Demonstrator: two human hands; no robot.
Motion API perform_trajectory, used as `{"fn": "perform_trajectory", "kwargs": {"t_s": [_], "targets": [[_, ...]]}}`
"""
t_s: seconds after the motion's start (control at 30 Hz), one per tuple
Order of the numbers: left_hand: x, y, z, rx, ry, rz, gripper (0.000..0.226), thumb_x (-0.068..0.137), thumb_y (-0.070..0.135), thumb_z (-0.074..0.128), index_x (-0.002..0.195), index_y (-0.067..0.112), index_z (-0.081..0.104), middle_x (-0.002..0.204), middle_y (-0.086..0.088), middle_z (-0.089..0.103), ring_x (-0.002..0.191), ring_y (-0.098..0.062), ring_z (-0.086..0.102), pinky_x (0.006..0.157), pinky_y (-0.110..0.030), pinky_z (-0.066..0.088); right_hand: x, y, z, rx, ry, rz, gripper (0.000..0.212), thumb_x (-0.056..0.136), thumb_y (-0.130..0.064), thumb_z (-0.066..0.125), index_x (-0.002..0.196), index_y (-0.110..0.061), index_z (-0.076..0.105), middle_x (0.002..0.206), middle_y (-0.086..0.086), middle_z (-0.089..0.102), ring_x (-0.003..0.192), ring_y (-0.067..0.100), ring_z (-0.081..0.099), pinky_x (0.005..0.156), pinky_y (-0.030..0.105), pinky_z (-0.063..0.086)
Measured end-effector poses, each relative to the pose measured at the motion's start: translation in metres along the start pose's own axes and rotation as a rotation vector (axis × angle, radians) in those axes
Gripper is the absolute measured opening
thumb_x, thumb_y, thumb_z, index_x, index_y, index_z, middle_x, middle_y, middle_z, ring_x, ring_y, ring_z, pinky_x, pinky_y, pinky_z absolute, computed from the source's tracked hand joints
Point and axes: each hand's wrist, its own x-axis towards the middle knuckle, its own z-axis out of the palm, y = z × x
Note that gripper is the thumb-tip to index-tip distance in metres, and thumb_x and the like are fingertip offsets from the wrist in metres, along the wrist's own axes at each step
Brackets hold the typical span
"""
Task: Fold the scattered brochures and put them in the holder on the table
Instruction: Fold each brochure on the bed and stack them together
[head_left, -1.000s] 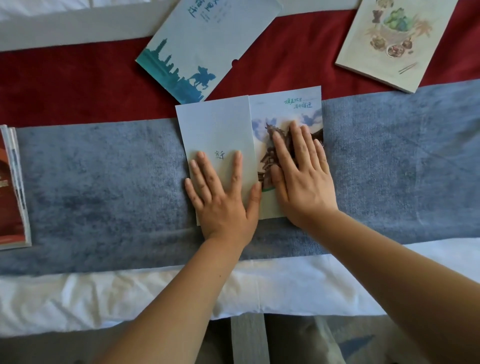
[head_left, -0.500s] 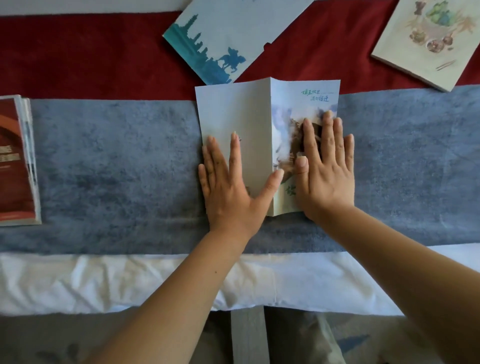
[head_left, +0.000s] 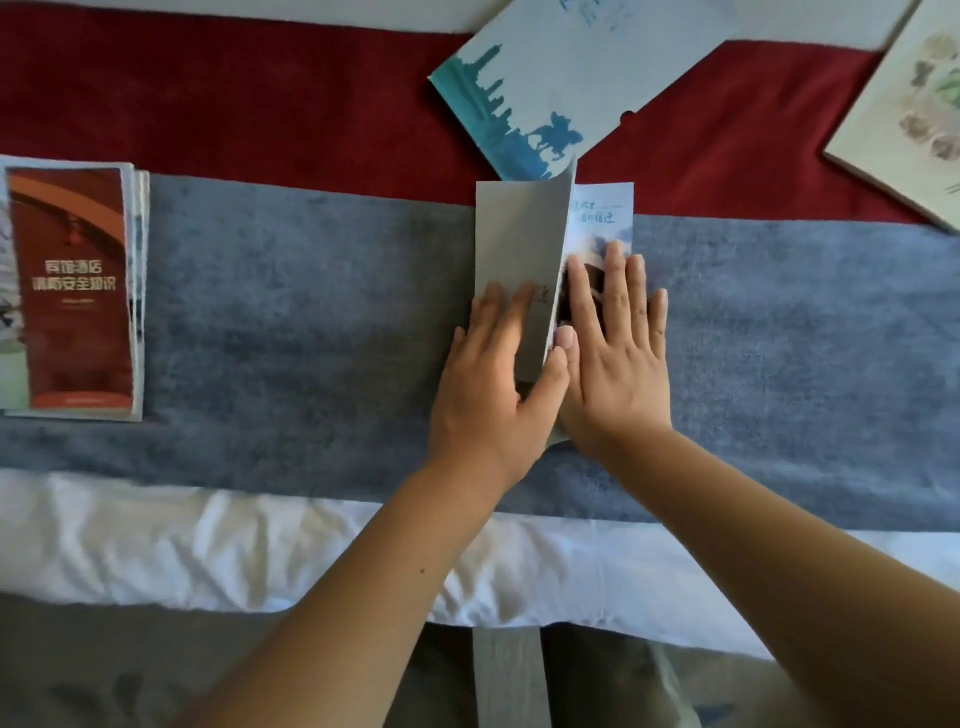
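A pale blue brochure (head_left: 519, 244) lies on the grey-blue cloth band (head_left: 311, 322) in the middle of the view. Its left panel stands tilted up toward the right, over the printed right panel (head_left: 602, 218). My left hand (head_left: 493, 384) grips the lower part of the raised panel, thumb at its free edge. My right hand (head_left: 618, 353) lies flat, fingers spread, on the right panel. A stack of folded brochures with a red cover (head_left: 72, 291) rests at the left edge. No holder is in view.
A blue booklet with a skyline print (head_left: 561, 78) lies on the red cloth (head_left: 260, 104) just beyond the brochure. A cream booklet with food drawings (head_left: 909, 114) sits at the top right. White bedding (head_left: 208, 545) runs along the near edge.
The brochure's left panel has lifted from flat to steeply tilted toward the right. My left hand turned with it and now grips its lower edge. My right hand stays pressed on the right panel.
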Motion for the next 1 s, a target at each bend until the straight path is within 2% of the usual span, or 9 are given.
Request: {"fn": "perform_trajectory", "kwargs": {"t_s": [0.1, 0.17, 0.23, 0.37, 0.43, 0.57, 0.7, 0.83, 1.0], "targets": [[-0.005, -0.005, -0.02, 0.044, 0.086, 0.037, 0.056, 0.105, 0.031, 0.053, 0.158, 0.028, 0.035, 0.149, 0.0, 0.056, 0.129, -0.026, 0.059, 0.106, -0.051, 0.048, -0.001, -0.013, -0.001, 0.072, -0.006, -0.017, 0.067, 0.105, -0.053, 0.006, 0.166, -0.025, 0.001, 0.174, 0.007, -0.009, 0.16, 0.026, -0.015, 0.127, 0.044, -0.015], [-0.009, -0.01, -0.032, 0.09, 0.144, -0.01, 0.063, 0.105, 0.029, 0.051, 0.161, 0.034, 0.023, 0.141, -0.001, 0.063, 0.111, -0.031, 0.068, 0.087, -0.05, 0.057, -0.002, -0.024, 0.0, 0.11, -0.017, -0.054, 0.067, 0.105, -0.054, 0.009, 0.165, -0.025, -0.002, 0.174, 0.006, -0.009, 0.16, 0.025, -0.013, 0.128, 0.046, -0.012], [-0.014, -0.019, -0.043, 0.079, 0.196, -0.063, 0.071, 0.106, 0.026, 0.05, 0.162, 0.038, 0.009, 0.136, -0.003, 0.066, 0.103, -0.029, 0.07, 0.08, -0.049, 0.058, 0.0, -0.037, 0.002, 0.143, -0.009, -0.101, 0.065, 0.107, -0.055, 0.012, 0.165, -0.028, -0.002, 0.174, 0.004, -0.008, 0.16, 0.022, -0.011, 0.129, 0.046, -0.007], [-0.018, -0.044, -0.068, 0.018, 0.31, -0.083, 0.073, 0.105, 0.013, 0.048, 0.164, 0.03, 0.009, 0.153, -0.003, 0.049, 0.124, -0.019, 0.059, 0.096, -0.039, 0.055, 0.006, -0.06, 0.014, 0.09, -0.033, -0.219, 0.064, 0.109, -0.055, 0.02, 0.167, -0.032, 0.004, 0.175, 0.001, -0.009, 0.16, 0.019, -0.013, 0.128, 0.041, -0.01], [-0.015, -0.065, -0.079, 0.188, 0.374, -0.061, 0.074, 0.102, 0.01, 0.052, 0.164, 0.024, 0.013, 0.16, -0.008, 0.037, 0.134, -0.021, 0.047, 0.102, -0.037, 0.048, 0.007, -0.068, 0.025, -0.028, -0.067, -0.258, 0.064, 0.11, -0.053, 0.025, 0.167, -0.03, 0.009, 0.175, 0.003, -0.006, 0.16, 0.022, -0.013, 0.128, 0.042, -0.012], [-0.008, -0.107, -0.076, 0.625, 0.258, 0.011, 0.064, 0.105, 0.041, 0.045, 0.162, 0.018, 0.024, 0.17, -0.015, 0.012, 0.156, -0.036, 0.018, 0.123, -0.053, 0.024, 0.007, -0.073, 0.042, -0.191, -0.047, -0.254, 0.066, 0.109, -0.053, 0.02, 0.167, -0.026, 0.007, 0.175, 0.004, -0.004, 0.16, 0.028, -0.009, 0.128, 0.048, -0.01], [-0.002, -0.129, -0.06, 0.74, 0.236, 0.029, 0.069, 0.105, 0.055, 0.028, 0.164, 0.02, 0.017, 0.171, -0.011, 0.008, 0.159, -0.03, 0.007, 0.127, -0.051, 0.009, 0.008, -0.072, 0.049, -0.235, -0.027, -0.248, 0.066, 0.109, -0.055, 0.017, 0.167, -0.027, 0.004, 0.175, 0.003, -0.004, 0.161, 0.028, -0.008, 0.128, 0.05, -0.006], [0.001, -0.135, -0.056, 0.741, 0.269, 0.043, 0.071, 0.104, 0.057, 0.029, 0.164, 0.02, 0.017, 0.171, -0.011, 0.01, 0.158, -0.03, 0.007, 0.127, -0.052, 0.009, 0.008, -0.074, 0.049, -0.26, -0.049, -0.239, 0.067, 0.108, -0.055, 0.012, 0.167, -0.026, 0.003, 0.175, 0.003, -0.006, 0.16, 0.028, -0.009, 0.128, 0.049, -0.008], [-0.001, -0.128, -0.064, 0.687, 0.221, 0.054, 0.07, 0.104, 0.055, 0.032, 0.163, 0.02, 0.02, 0.171, -0.011, 0.01, 0.158, -0.03, 0.008, 0.126, -0.052, 0.011, 0.008, -0.079, 0.046, -0.273, -0.072, -0.19, 0.066, 0.109, -0.053, 0.019, 0.167, -0.029, 0.0, 0.174, -0.001, -0.012, 0.16, 0.026, -0.014, 0.127, 0.048, -0.013]]}}
